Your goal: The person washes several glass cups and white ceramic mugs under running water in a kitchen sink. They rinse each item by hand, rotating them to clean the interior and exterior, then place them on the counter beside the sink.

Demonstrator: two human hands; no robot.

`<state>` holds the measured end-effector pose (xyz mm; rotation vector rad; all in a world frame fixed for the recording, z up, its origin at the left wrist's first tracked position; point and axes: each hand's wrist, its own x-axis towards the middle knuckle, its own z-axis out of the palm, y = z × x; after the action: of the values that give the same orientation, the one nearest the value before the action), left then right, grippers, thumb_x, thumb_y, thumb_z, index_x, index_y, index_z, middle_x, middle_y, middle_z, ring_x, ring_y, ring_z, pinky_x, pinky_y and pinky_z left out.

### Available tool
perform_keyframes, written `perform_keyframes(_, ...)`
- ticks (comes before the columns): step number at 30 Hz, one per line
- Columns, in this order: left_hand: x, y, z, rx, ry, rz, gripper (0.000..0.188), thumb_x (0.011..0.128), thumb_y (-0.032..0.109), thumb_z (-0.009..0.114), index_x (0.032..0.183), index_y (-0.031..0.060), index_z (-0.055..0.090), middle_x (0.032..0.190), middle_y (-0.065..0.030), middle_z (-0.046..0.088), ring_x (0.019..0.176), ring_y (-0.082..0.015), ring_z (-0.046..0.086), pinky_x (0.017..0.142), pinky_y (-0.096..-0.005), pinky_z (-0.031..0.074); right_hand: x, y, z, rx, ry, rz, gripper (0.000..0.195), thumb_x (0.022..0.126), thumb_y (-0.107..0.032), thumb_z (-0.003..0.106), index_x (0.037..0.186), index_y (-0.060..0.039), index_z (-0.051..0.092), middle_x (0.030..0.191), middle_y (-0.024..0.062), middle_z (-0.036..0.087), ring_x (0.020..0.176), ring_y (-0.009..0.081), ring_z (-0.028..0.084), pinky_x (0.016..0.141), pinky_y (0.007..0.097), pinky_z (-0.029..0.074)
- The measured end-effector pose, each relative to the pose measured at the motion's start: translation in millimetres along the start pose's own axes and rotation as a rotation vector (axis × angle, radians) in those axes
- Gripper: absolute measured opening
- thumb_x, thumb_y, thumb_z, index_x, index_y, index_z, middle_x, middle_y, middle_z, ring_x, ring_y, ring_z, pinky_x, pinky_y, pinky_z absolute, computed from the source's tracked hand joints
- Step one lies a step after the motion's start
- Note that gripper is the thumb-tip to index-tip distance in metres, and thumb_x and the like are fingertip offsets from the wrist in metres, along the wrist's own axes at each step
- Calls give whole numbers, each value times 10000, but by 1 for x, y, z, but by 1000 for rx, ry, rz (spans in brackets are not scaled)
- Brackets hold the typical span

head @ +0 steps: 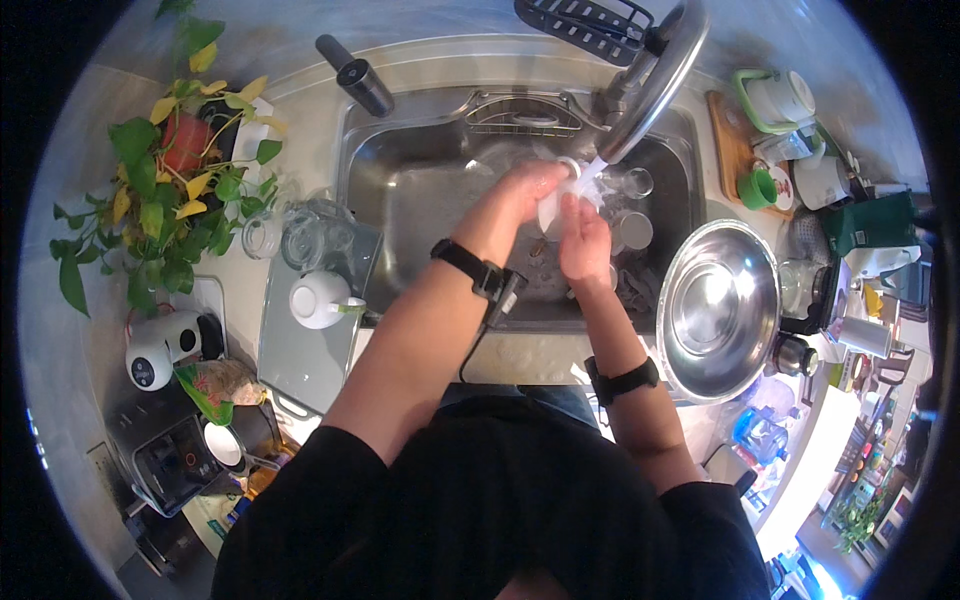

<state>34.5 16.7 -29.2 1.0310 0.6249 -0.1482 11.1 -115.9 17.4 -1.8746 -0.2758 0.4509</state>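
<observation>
Over the sink, my left hand grips a white cup-like vessel whose full shape is hidden by fingers and splashing water. The fingers of my right hand press against its near right side. Water runs onto it from the metal faucet just above. To the right of my hands, a clear glass and a white cup lie in the basin. A crumpled greyish cloth-like item is at the basin's lower right.
Left of the sink, a white mug and clear glassware stand on a grey board. A large steel bowl sits at the right edge. Behind are a dark cylindrical dispenser and a wire basket; a leafy plant hangs far left.
</observation>
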Motion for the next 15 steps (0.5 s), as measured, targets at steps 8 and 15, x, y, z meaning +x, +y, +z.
perform_keyframes(8,-62,-3,44,1212,371,922,264,825,165,594,1061,51,565,1001,-174,601,947,-366,587,808,-442,488,9,1,-15,175,43,-51,381,1002,-271,390,922,35,602,782,118,629,713,175,545,694,351,449)
perform_keyframes(15,-31,40,22,1083,-59,994,195,822,161,633,942,7,630,900,-158,640,876,-315,627,749,-384,495,7,-2,-40,-113,-186,-170,375,969,-337,469,920,-5,635,663,138,592,632,204,567,631,344,450)
